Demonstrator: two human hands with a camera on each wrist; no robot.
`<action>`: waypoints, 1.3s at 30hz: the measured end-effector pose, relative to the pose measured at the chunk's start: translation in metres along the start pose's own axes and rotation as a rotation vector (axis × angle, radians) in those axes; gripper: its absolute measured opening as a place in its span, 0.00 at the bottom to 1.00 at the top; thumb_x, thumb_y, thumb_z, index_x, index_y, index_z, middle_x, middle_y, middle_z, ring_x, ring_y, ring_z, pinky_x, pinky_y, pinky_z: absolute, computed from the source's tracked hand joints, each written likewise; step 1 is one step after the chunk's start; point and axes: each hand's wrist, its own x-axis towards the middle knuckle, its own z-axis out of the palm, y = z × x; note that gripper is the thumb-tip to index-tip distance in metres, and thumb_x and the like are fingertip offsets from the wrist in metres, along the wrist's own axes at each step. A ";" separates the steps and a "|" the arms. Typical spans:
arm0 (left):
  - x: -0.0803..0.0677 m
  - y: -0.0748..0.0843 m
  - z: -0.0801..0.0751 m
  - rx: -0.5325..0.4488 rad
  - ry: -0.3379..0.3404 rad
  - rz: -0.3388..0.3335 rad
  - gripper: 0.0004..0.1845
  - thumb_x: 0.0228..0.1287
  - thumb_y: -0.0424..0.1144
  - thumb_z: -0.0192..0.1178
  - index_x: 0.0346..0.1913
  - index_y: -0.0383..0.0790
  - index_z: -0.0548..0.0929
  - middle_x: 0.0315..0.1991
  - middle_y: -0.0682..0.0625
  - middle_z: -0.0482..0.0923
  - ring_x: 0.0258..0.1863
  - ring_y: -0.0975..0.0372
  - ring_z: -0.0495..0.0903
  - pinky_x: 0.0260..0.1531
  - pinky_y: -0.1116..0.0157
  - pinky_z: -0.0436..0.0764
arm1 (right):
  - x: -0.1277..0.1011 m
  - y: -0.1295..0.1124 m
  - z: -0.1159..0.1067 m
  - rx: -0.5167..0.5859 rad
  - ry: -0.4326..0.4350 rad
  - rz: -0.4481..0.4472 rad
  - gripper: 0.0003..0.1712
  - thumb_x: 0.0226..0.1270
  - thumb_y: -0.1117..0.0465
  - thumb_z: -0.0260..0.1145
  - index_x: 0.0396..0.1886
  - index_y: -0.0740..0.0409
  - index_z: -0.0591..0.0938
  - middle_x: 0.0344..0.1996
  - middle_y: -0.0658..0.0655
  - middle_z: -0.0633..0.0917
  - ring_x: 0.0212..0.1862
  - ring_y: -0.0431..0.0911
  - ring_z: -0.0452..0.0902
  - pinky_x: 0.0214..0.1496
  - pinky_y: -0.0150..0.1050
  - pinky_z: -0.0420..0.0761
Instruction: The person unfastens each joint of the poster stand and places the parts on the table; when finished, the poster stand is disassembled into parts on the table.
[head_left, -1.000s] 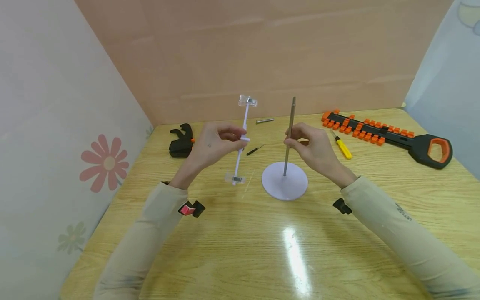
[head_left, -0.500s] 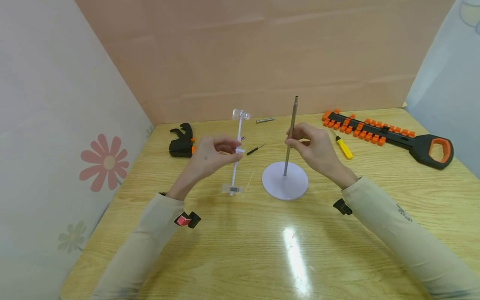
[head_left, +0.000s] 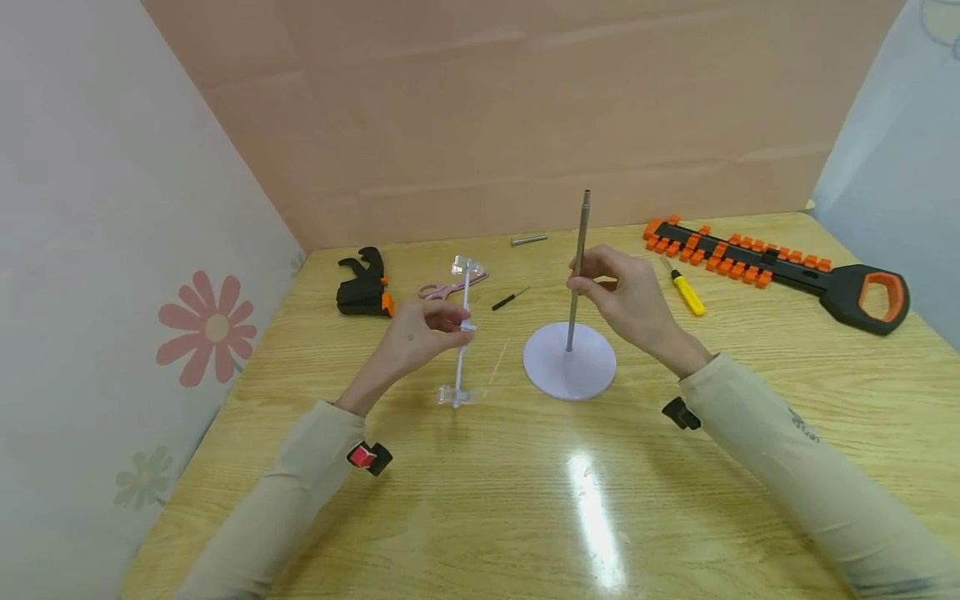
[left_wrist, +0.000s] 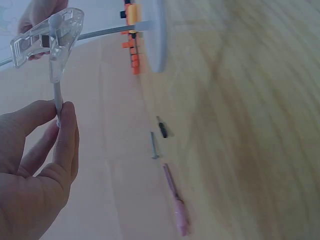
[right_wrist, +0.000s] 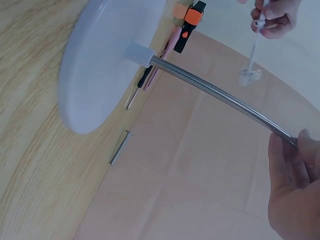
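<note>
In the head view my left hand pinches a thin white rod at its middle and holds it above the table. Each end of the rod bears a clear plastic clip; one shows large in the left wrist view as a clear clip. With thumb and fingers my right hand grips a metal pole partway up. That pole stands upright in a round white base on the table. The rod and the pole are apart.
Behind the rod lie pink scissors, a small black screwdriver and a bolt. A black clamp sits at the back left. On the right are a yellow screwdriver and a long black-and-orange rack.
My left hand has moved left and down with the clip rod, away from the pole, and the scissors behind have come into view. The right hand has stayed on the pole.
</note>
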 end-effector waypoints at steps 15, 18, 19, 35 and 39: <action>0.008 -0.039 0.011 0.047 -0.070 -0.081 0.16 0.55 0.35 0.70 0.46 0.32 0.83 0.35 0.48 0.82 0.35 0.58 0.80 0.34 0.63 0.78 | -0.003 0.001 0.001 -0.001 0.026 -0.012 0.10 0.55 0.73 0.69 0.38 0.68 0.81 0.32 0.60 0.85 0.35 0.50 0.83 0.34 0.26 0.78; 0.008 -0.043 0.011 0.049 -0.084 -0.097 0.15 0.54 0.35 0.70 0.45 0.33 0.84 0.35 0.48 0.82 0.35 0.58 0.79 0.35 0.63 0.77 | -0.002 0.002 0.001 0.004 0.021 -0.010 0.10 0.55 0.73 0.69 0.39 0.68 0.81 0.32 0.60 0.85 0.35 0.50 0.83 0.34 0.26 0.78; 0.007 -0.044 0.011 0.050 -0.088 -0.103 0.15 0.54 0.35 0.71 0.44 0.33 0.84 0.35 0.48 0.82 0.35 0.58 0.79 0.35 0.63 0.76 | -0.002 0.002 0.001 0.005 0.020 -0.010 0.10 0.56 0.73 0.69 0.39 0.68 0.81 0.32 0.60 0.85 0.35 0.50 0.83 0.34 0.26 0.78; 0.004 -0.056 0.020 0.140 -0.144 -0.145 0.13 0.51 0.36 0.72 0.41 0.37 0.85 0.33 0.51 0.82 0.32 0.61 0.78 0.31 0.66 0.76 | -0.002 0.002 0.002 -0.006 0.017 -0.011 0.10 0.56 0.72 0.69 0.39 0.68 0.81 0.32 0.60 0.85 0.35 0.49 0.83 0.35 0.25 0.78; 0.004 -0.056 0.020 0.184 -0.151 -0.132 0.13 0.51 0.36 0.73 0.40 0.38 0.85 0.32 0.52 0.81 0.31 0.61 0.78 0.31 0.66 0.76 | -0.002 0.003 0.001 -0.005 0.016 -0.006 0.11 0.56 0.72 0.69 0.39 0.68 0.81 0.32 0.60 0.85 0.35 0.49 0.83 0.35 0.25 0.78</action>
